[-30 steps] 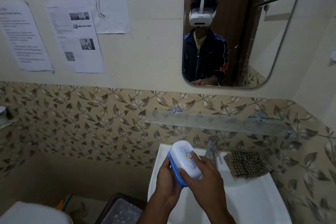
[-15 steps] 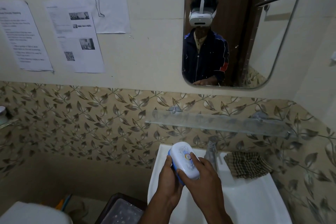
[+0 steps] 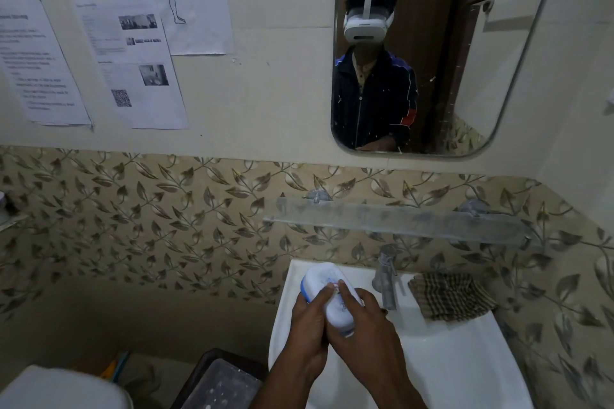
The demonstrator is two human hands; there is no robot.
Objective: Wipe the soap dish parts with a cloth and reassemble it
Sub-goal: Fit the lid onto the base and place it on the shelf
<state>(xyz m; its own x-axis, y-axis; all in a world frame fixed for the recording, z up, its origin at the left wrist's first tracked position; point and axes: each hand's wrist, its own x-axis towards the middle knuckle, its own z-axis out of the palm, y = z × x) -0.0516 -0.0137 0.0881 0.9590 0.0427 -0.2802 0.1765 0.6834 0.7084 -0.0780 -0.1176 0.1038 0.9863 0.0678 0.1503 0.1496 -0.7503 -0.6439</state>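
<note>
A white soap dish (image 3: 327, 292) with a blue base edge sits closed between both hands above the left part of the white sink (image 3: 458, 365). My left hand (image 3: 307, 325) cups its left side and underside. My right hand (image 3: 362, 325) lies over its top and right side, fingers pressed on the lid. A brown checked cloth (image 3: 448, 295) lies bunched on the sink's back right rim, apart from both hands.
A metal tap (image 3: 385, 279) stands at the sink's back, just right of the dish. A glass shelf (image 3: 398, 219) runs above it, under a mirror (image 3: 425, 43). A dark bin with a clear tub (image 3: 219, 385) stands left of the sink.
The dish has been lowered and tilted flatter. The blue base edge that showed along its left side is now mostly covered, and my right fingers have slid further over the lid.
</note>
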